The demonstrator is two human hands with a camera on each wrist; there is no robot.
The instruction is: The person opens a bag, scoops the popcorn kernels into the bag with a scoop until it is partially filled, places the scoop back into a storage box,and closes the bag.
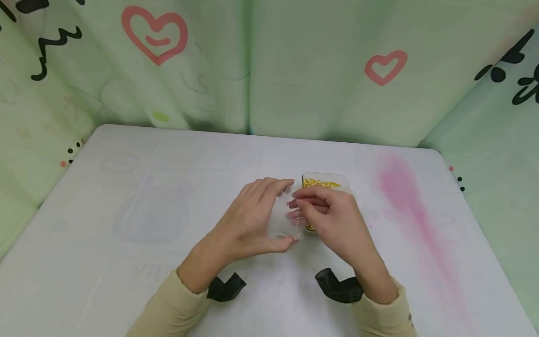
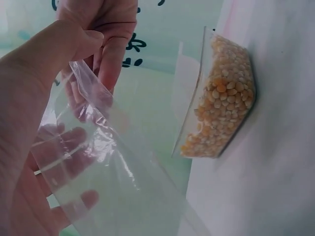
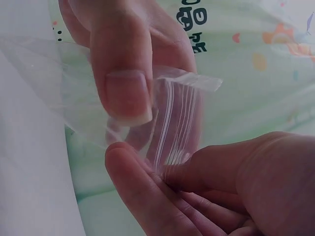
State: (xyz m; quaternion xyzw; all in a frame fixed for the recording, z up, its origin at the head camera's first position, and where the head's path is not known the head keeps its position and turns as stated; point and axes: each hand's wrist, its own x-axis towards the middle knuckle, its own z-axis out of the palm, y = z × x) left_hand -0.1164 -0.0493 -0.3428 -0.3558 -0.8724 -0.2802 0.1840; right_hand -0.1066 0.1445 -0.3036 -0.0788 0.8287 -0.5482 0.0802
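A clear zip-lock plastic bag [image 1: 278, 219] is held between the two hands above the table. My left hand [image 1: 248, 220] grips it from the left, thumb below and fingers above, with the bag stretched across the gap. With thumb and fingertips, my right hand [image 1: 334, 213] pinches the ridged zip edge, which shows closely in the right wrist view. Through the bag [image 2: 113, 167] several fingers are visible, and no contents show in it. Just behind the right hand stands a clear box [image 1: 326, 175], partly hidden, holding yellow corn kernels [image 2: 226, 96].
The white table [image 1: 147, 281] bears a pink smear [image 1: 404, 192] on its right side. Green patterned curtains [image 1: 294, 70] hang behind it and at both sides. Black mounts [image 1: 339, 286] stick out from both wrists.
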